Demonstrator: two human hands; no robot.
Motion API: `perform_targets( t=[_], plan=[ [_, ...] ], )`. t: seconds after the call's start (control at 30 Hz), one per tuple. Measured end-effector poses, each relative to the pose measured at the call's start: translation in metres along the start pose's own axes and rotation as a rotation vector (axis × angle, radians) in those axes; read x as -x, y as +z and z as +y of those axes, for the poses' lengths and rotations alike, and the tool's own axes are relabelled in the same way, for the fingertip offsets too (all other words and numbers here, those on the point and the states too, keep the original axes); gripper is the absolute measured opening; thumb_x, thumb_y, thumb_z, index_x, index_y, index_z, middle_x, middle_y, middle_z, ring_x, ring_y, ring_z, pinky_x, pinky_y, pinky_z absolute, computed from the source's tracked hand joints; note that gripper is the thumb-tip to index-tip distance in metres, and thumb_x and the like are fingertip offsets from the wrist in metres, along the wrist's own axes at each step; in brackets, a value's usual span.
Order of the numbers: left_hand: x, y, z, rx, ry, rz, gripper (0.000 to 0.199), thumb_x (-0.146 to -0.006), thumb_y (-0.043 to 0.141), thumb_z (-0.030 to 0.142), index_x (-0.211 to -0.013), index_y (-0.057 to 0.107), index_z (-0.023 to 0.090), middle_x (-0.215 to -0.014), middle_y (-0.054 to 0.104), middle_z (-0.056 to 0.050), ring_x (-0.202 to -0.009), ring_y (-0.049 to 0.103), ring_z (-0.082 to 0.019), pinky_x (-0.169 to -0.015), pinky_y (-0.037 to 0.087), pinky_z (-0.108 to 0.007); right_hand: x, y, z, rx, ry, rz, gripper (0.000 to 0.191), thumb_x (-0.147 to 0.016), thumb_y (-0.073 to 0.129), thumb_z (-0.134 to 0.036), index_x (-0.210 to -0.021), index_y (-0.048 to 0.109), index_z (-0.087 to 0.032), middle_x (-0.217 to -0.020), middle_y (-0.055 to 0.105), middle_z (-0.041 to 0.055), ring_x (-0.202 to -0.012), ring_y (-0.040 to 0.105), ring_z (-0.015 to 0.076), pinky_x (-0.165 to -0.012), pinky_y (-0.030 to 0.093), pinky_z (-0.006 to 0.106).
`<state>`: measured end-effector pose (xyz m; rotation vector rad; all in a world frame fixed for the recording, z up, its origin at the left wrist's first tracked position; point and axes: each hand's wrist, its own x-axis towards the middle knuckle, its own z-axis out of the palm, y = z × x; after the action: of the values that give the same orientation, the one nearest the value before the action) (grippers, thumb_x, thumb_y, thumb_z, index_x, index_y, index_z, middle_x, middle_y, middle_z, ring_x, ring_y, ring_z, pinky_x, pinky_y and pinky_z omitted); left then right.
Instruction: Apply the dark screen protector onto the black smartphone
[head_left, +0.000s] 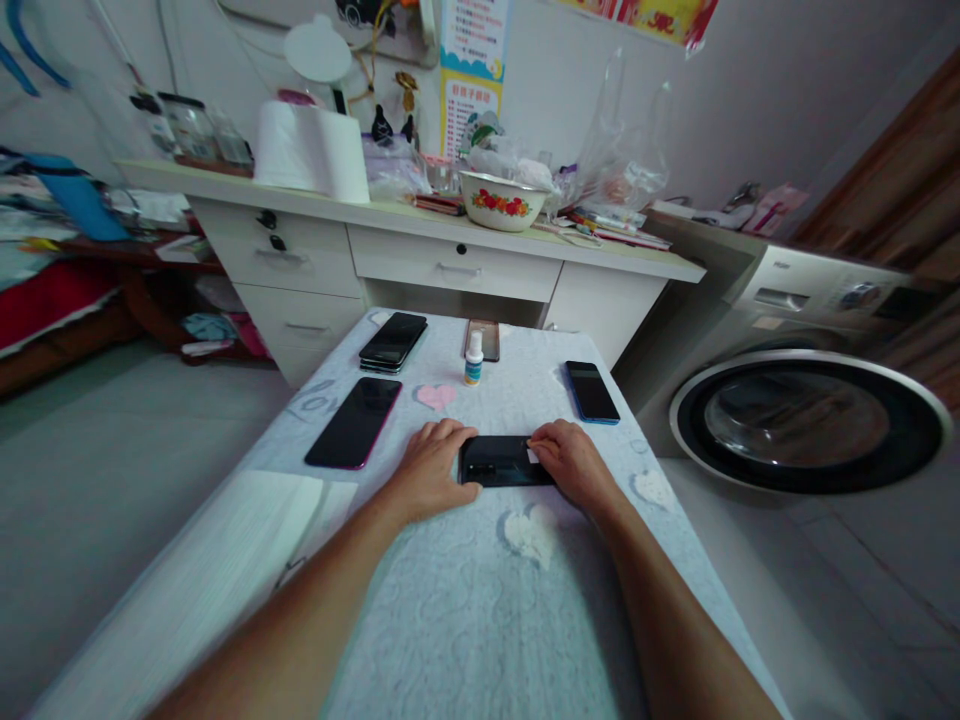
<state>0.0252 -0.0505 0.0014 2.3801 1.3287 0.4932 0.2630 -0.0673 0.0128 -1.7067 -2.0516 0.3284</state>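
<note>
The step in hand looks like steadying the smartphone (504, 472), lying back-up and crosswise on the cloth-covered surface (472, 610). The left hand (433, 467) holds its left end in a thumb-and-finger grip; the right hand (576, 460) touches a small pale patch (533, 455), pinching or not, I cannot tell. The next move likely calls for fine right-fingertip control.

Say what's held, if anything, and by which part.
The dark phone: the left hand holds its left end between thumb and fingers; the right hand is on its right end, grip unclear.
</note>
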Motion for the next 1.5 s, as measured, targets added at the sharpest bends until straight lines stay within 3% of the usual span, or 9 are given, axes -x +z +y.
perform_targets(
  t=[1.5],
  plan=[
    [0.0000, 0.0012, -0.0005, -0.002, 0.014, 0.007, 0.060, -0.064, 0.065, 0.034, -0.121, 0.051, 0.022, -0.120, 0.053, -0.006, -0.109, 0.047, -0.028, -0.098, 0.037, -0.041, -0.0004, 0.0006, 0.0003, -0.001, -0.008, 0.010, 0.013, -0.084, 0.056, -0.021, -0.088, 0.068, -0.019, -0.086, 0.065, 0.0043, -0.084, 0.056, 0.0163, -0.077, 0.038, 0.026]
  ],
)
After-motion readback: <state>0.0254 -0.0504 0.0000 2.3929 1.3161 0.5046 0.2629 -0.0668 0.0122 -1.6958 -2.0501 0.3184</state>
